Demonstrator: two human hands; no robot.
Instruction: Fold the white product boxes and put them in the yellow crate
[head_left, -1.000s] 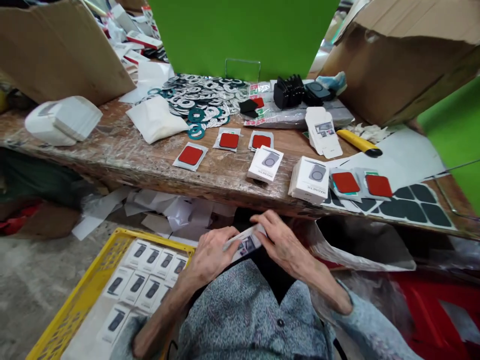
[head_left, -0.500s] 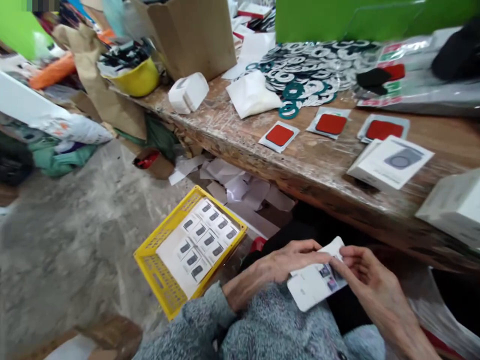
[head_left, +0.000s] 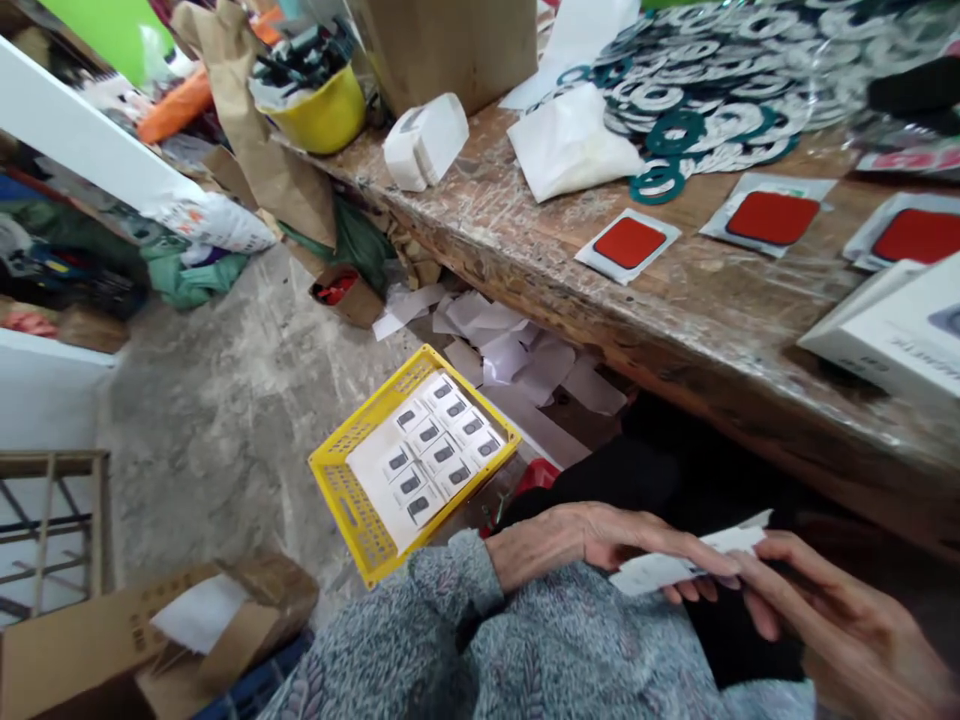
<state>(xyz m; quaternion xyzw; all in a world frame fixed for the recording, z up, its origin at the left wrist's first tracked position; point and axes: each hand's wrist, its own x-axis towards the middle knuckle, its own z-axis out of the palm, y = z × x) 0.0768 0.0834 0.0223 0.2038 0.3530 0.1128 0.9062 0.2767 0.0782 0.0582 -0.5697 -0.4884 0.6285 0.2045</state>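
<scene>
Over my lap, a white printed cardboard box point(head_left: 652, 572), thin and seen nearly edge-on, lies between my hands. My left hand point(head_left: 626, 535) is closed on it from the left, fingers along its top and under it. The fingers of my right hand point(head_left: 832, 600) pinch its right end, close to my left fingertips. How far the box is folded or open cannot be made out. To the left, a yellow plastic crate point(head_left: 352, 440) on the floor holds rows of small white boxes point(head_left: 427, 432) with a dark device printed on them.
On the worn wooden bench point(head_left: 525, 250) lie red square pads point(head_left: 628, 242) in clear wrappers, a heap of white and teal rings point(head_left: 675, 130), a white pouch point(head_left: 570, 145) and stacked white boxes point(head_left: 892, 320). Cardboard cartons point(head_left: 97, 630) and paper scraps point(head_left: 487, 335) are on the floor.
My view has swung left and down. The box has tilted from showing its printed face to nearly edge-on, and my fingers have come closer together around it.
</scene>
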